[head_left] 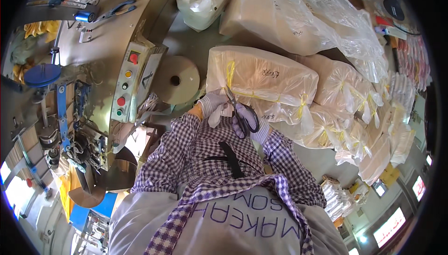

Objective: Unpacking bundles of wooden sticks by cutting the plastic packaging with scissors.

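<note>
My right hand (257,130), in a pale purple work glove, is closed around the black-handled scissors (232,99). The blades point up and to the left, at the near left corner of a clear plastic bag of flat tan pieces (261,70). Yellow string (230,74) stands up from that corner and runs along the bag's near side. Right beside the string and blade tips is my left hand (212,102), gloved and closed. A whitish, thin scrap (216,116) hangs below its fingers. What the fingertips pinch is too small to make out.
More filled plastic bags (331,77) tied with yellow string lie to the right and beyond. A large brown roll (176,80) stands to the left, beside a machine's button panel (127,82). Pliers (116,10) rest on the metal surface at the far left.
</note>
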A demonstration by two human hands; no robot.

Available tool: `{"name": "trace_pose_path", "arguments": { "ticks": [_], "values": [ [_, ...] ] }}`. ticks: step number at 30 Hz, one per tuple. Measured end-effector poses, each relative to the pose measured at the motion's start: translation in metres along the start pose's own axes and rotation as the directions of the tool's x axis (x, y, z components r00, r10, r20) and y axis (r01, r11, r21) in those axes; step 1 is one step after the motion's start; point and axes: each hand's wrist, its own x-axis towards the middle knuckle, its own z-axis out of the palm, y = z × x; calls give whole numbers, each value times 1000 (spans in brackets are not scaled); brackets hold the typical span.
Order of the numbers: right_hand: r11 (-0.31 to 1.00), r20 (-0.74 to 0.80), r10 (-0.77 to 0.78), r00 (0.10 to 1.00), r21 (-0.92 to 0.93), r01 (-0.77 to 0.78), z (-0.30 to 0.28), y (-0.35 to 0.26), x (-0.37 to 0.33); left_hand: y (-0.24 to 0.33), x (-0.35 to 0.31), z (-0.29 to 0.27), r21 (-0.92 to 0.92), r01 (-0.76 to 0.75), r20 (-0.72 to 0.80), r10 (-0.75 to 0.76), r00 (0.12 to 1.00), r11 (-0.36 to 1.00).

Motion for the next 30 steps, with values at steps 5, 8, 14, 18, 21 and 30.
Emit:
{"name": "trace_pose_path", "arguments": {
  "ticks": [5,8,14,18,21,30],
  "values": [
    [999,40,-43,998,20,43,1,2,-3,6,-4,3,-26,-10,20,11,1000,1000],
    [999,-3,0,1000,32,0,-1,3,-5,18,-9,12,-3,45,2,-45,999,999],
    [999,-101,-51,994,-23,49,12,3,1,15,-5,10,29,86,-9,-86,996,996],
    [997,-167,-71,983,-28,67,24,11,16,1,2,9,118,-19,-96,30,995,993],
    [994,-258,-104,961,-50,94,28,7,30,3,1,11,142,48,-125,-30,992,989],
    [984,-293,-99,951,-173,49,23,1,36,-24,10,-2,402,-88,-121,149,981,911]
  ]
}}
